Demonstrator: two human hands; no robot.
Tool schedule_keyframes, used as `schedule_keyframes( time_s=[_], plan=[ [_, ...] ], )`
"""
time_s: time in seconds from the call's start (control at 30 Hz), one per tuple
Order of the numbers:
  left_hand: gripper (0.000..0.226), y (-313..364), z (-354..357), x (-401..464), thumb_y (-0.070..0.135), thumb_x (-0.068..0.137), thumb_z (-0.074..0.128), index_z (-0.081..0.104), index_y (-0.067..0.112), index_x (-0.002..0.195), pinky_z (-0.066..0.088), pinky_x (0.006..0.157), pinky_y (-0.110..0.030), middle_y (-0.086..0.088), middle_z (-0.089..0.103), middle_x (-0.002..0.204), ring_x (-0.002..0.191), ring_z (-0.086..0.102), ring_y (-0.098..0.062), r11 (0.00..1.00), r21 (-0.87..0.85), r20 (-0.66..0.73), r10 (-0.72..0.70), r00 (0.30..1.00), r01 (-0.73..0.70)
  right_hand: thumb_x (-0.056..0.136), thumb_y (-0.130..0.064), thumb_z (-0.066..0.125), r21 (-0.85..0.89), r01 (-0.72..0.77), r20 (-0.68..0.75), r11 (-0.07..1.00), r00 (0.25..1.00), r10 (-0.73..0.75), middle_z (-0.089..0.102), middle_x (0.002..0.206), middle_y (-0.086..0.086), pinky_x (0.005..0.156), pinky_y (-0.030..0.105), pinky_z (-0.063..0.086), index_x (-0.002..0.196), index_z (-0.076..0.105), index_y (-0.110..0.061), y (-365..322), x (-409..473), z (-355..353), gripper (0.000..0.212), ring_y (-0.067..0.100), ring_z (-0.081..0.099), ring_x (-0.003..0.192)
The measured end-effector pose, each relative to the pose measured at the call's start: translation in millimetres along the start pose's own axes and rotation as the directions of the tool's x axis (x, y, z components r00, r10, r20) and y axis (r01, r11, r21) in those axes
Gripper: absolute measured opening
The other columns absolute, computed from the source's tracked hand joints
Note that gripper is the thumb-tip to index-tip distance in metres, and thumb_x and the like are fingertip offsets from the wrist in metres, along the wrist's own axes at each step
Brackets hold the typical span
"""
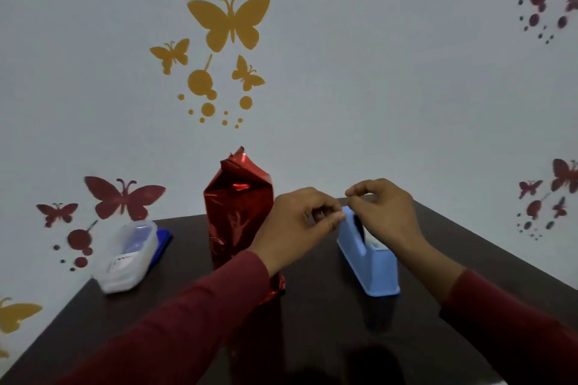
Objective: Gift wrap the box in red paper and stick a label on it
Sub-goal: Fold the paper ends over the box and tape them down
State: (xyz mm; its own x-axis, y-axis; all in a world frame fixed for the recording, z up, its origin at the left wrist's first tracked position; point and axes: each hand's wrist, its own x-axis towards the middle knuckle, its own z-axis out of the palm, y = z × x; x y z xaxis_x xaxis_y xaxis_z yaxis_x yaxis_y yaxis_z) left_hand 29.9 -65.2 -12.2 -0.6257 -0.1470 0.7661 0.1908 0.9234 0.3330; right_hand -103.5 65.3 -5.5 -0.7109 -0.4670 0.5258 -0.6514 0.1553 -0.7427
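While the box (239, 216) stands upright near the middle of the dark table (328, 337), wrapped in shiny red paper (237, 178) that is crumpled and loosely peaked at its top, neither hand touches it. It sits just left of and slightly behind the left hand (292, 225), whose wrist and dark red sleeve (187, 316) cross in front of its lower right part, hiding that corner.

Both hands are raised to the right of the box, close together above the far end of a light blue tape dispenser (369, 256). The left hand's fingers are curled with thumb and forefinger pinched together, tips pointing right. The right hand (383, 212) is likewise pinched, tips pointing left toward the other hand. Whatever is between them, most likely a strip of clear tape, is too thin and blurred to make out, so I cannot tell what either pinch holds.

The dispenser rests on the table just right of the box, apart from it, its long side running from near to far. Well to the left, near the table's left edge, lies a clear plastic container (126, 255) with its lid on, and something blue (162, 244) sticks out from behind it. Behind the table, the pale wall (375, 87) carries yellow and dark red butterfly stickers (230, 22).
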Motion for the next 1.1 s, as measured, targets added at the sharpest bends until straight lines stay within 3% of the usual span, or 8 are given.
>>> schedule_keyframes(
  time_s=[0.13, 0.2, 0.4, 0.63, 0.77, 0.87, 1.0, 1.1],
  plan=[
    [0.047, -20, 62, -4, 0.038, 0.079, 0.088, 0.072, 0.023, 0.12, 0.041, 0.082, -0.006, 0.013, 0.068, 0.112, 0.103, 0.061, 0.002, 0.986, -0.114, 0.1, -0.112, 0.989, 0.123, 0.084, -0.032, 0.065, -0.298, -0.185, 0.021, 0.936, 0.98, 0.2, 0.073, 0.079, -0.004, 0.067, 0.032, 0.057, 0.078, 0.077, -0.021, 42, 0, -20, 0.017, 0.013, 0.065, 0.072],
    [0.074, -29, 84, -6, 0.055, 0.073, 0.088, 0.059, 0.031, 0.137, 0.042, 0.099, -0.016, 0.017, 0.054, 0.134, 0.124, 0.052, 0.001, 0.979, -0.091, 0.191, -0.16, 0.968, 0.18, 0.082, -0.037, 0.067, -0.323, -0.288, 0.056, 0.901, 0.945, 0.323, 0.072, 0.073, 0.004, 0.066, 0.043, 0.063, 0.079, 0.076, -0.011, 58, 2, -21, 0.027, 0.024, 0.068, 0.069],
    [0.105, -51, 130, -1, 0.067, 0.065, 0.085, 0.035, 0.043, 0.154, 0.029, 0.121, -0.032, 0.02, 0.022, 0.164, 0.151, 0.021, 0.0, 0.979, -0.064, 0.285, -0.169, 0.944, 0.194, 0.083, -0.035, 0.078, 0.029, -0.722, 0.316, 0.691, 0.662, 0.679, 0.061, 0.119, 0.015, 0.06, 0.044, 0.061, 0.12, 0.064, -0.008, 69, 8, -21, 0.048, 0.037, 0.066, 0.095],
    [0.106, -64, 140, -7, 0.068, 0.07, 0.082, 0.024, 0.05, 0.157, 0.019, 0.122, -0.034, 0.038, 0.009, 0.162, 0.146, 0.001, 0.019, 0.968, -0.136, 0.306, -0.16, 0.938, 0.209, 0.092, -0.015, 0.076, 0.082, -0.863, 0.497, 0.499, 0.47, 0.73, 0.059, 0.127, 0.012, 0.075, 0.066, 0.06, 0.106, 0.068, -0.004, 62, 12, -22, 0.019, 0.048, 0.06, 0.109],
    [0.107, -62, 142, -11, 0.07, 0.073, 0.079, 0.023, 0.043, 0.161, 0.021, 0.118, -0.026, 0.039, 0.007, 0.162, 0.148, 0.006, 0.017, 0.967, -0.15, 0.28, -0.158, 0.947, 0.206, 0.098, -0.018, 0.07, 0.25, -0.864, 0.512, 0.436, 0.5, 0.699, 0.053, 0.132, 0.011, 0.092, 0.081, 0.045, 0.12, 0.066, -0.003, 61, 13, -18, 0.026, 0.049, 0.049, 0.128],
    [0.109, -62, 144, -14, 0.073, 0.073, 0.075, 0.023, 0.039, 0.162, 0.021, 0.119, -0.025, 0.032, 0.009, 0.166, 0.151, 0.009, 0.013, 0.964, -0.166, 0.252, -0.163, 0.954, 0.208, 0.095, -0.019, 0.072, 0.372, -0.822, 0.479, 0.432, 0.568, 0.669, 0.052, 0.139, 0.012, 0.081, 0.086, 0.042, 0.121, 0.069, -0.004, 61, 6, -13, 0.029, 0.052, 0.046, 0.133],
    [0.107, -60, 138, -16, 0.064, 0.072, 0.081, 0.014, 0.057, 0.155, 0.023, 0.119, -0.031, 0.036, -0.001, 0.165, 0.153, 0.006, 0.008, 0.982, -0.129, 0.282, -0.097, 0.954, 0.137, 0.086, -0.011, 0.075, 0.47, -0.706, 0.293, 0.53, 0.691, 0.661, 0.071, 0.113, 0.025, 0.056, 0.052, 0.057, 0.104, 0.074, 0.002, 67, -18, -4, 0.022, 0.05, 0.07, 0.096],
    [0.115, -59, 134, -17, 0.065, 0.07, 0.085, -0.001, 0.07, 0.147, 0.024, 0.121, -0.04, 0.029, -0.004, 0.168, 0.157, 0.007, -0.004, 0.994, -0.064, 0.314, -0.066, 0.947, 0.091, 0.084, -0.01, 0.075, 0.534, -0.638, 0.216, 0.554, 0.737, 0.641, 0.075, 0.106, 0.023, 0.062, 0.047, 0.057, 0.099, 0.077, -0.002, 71, -37, 1, 0.017, 0.047, 0.072, 0.093]
  ],
)
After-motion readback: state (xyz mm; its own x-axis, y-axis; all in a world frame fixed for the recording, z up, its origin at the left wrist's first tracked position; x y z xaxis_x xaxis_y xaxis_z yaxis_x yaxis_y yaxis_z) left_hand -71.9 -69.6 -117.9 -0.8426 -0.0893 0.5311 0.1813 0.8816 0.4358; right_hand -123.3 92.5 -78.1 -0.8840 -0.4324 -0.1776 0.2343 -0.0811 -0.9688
